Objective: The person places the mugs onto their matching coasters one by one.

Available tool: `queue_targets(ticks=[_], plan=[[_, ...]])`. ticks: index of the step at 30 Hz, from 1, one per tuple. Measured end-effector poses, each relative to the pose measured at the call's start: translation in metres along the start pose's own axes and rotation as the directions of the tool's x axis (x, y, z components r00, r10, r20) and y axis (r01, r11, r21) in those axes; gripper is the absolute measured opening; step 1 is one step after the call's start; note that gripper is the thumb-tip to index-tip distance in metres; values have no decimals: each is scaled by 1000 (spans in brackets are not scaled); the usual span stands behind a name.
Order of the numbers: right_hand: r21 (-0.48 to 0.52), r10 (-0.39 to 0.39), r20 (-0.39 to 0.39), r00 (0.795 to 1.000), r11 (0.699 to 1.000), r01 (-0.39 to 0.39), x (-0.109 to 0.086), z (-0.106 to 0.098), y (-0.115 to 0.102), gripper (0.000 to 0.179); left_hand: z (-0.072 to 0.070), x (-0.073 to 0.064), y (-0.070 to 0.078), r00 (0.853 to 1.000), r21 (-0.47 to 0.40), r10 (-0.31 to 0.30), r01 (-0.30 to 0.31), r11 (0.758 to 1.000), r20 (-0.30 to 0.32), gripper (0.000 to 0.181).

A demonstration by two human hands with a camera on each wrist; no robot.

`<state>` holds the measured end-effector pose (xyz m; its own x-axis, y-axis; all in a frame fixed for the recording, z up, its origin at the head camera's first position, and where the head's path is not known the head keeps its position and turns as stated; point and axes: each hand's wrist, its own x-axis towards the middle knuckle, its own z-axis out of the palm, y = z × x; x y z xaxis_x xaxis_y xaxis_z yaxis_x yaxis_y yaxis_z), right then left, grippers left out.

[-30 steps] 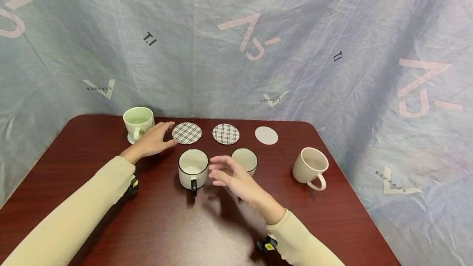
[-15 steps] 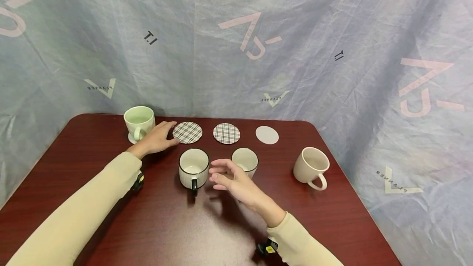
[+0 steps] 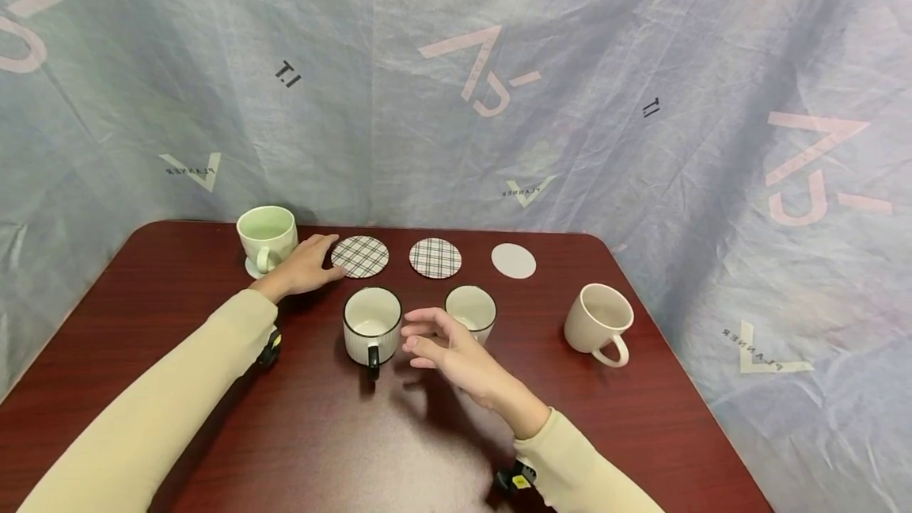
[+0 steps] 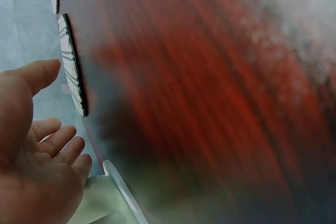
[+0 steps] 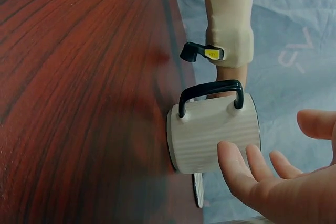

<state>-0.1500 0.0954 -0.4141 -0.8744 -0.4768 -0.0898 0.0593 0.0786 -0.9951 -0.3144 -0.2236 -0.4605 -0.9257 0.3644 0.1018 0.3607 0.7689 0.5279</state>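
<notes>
My left hand (image 3: 302, 269) hovers at the left edge of a plaid coaster (image 3: 360, 257), thumb and fingers spread with nothing between them. Just behind that wrist, a pale green mug (image 3: 265, 234) stands on a white coaster. My right hand (image 3: 456, 355) is held over the table, fingers loosely bent and holding nothing. Left of its fingertips stands a ribbed white mug (image 3: 372, 328) with a black rim and black handle; in the right wrist view the same ribbed mug (image 5: 210, 135) shows beyond the fingers. A second black-rimmed white mug (image 3: 472, 311) is partly hidden behind my right hand.
Another plaid coaster (image 3: 435, 258) and a plain white coaster (image 3: 514, 260) continue the row along the back. A cream mug (image 3: 598, 319) stands at the right, handle toward the front. A grey printed cloth (image 3: 456, 101) hangs right behind the dark red table (image 3: 321, 434).
My left forearm has shifted slightly to the right, and the hand has edged closer to the plaid coaster. My right hand stays almost still, and the mugs and coasters have not moved.
</notes>
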Motion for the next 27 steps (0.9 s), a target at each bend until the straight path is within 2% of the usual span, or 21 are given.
queue_targets(ticks=[11, 27], plan=[[-1, 7, 0, 1000, 1000, -7, -2, -2, 2, 48, 1, 2, 4, 994, 33, -64, 61, 998, 85, 78], [-3, 21, 4, 1000, 1000, -21, -1, -3, 9, 47, 4, 7, 1, 992, 48, -70, 65, 997, 110, 82]])
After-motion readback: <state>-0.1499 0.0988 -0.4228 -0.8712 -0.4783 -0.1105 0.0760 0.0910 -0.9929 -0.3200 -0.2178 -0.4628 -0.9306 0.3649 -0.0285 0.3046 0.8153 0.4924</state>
